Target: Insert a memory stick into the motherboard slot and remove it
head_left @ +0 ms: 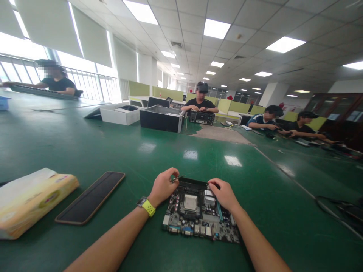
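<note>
A motherboard point(202, 218) lies flat on the green table before me, its rear ports facing me. A square silver processor point(190, 203) sits in its socket, and a pale heatsink point(209, 197) stands to the right of it. Along the board's far edge runs a long black strip point(194, 183); whether it is a slot or a memory module I cannot tell. At its left end my left hand point(163, 186) is closed in a pinch around a small thin thing, too small to name. My right hand point(223, 193) has its fingers curled on the board's far edge, at the strip's right end.
A phone point(90, 198) and a tissue pack point(36, 202) lie to my left. Across the table stand a white box point(120, 114) and a dark computer case point(161, 119). A co-worker point(200, 100) handles another unit point(202, 117). Cables point(340, 207) lie at right.
</note>
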Demonstrator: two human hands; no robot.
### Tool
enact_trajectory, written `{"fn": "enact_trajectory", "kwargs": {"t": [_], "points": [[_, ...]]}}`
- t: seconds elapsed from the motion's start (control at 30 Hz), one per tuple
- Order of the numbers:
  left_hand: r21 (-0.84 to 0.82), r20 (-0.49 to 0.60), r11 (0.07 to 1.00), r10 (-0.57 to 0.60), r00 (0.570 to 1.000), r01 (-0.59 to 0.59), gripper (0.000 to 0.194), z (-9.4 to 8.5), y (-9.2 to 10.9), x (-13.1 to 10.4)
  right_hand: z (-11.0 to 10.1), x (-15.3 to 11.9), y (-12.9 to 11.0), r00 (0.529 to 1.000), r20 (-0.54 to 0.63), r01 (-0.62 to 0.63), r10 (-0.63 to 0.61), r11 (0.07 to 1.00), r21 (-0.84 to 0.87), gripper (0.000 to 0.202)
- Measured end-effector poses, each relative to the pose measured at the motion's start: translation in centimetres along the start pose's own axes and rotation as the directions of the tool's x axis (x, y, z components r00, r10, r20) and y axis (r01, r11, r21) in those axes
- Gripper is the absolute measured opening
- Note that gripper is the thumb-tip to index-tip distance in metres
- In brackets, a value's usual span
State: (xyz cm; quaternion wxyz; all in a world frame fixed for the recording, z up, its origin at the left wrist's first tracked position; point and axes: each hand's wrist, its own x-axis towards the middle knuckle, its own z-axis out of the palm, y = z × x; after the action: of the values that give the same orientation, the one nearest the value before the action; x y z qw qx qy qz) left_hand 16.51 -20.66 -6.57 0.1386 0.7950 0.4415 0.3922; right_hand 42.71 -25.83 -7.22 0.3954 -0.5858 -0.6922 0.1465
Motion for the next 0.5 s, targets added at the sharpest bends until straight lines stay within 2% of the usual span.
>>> {"fn": "enact_trajectory", "kwargs": {"t": [0.5], "points": [[-0.056,0.014,0.996,-0.065,0.998,0.066,0.014,-0.1,-0.4,0.2,0.2,0.1,1.2,0.998,-0.035,0.062,-0.060,0.997,0.046,0.029]]}}
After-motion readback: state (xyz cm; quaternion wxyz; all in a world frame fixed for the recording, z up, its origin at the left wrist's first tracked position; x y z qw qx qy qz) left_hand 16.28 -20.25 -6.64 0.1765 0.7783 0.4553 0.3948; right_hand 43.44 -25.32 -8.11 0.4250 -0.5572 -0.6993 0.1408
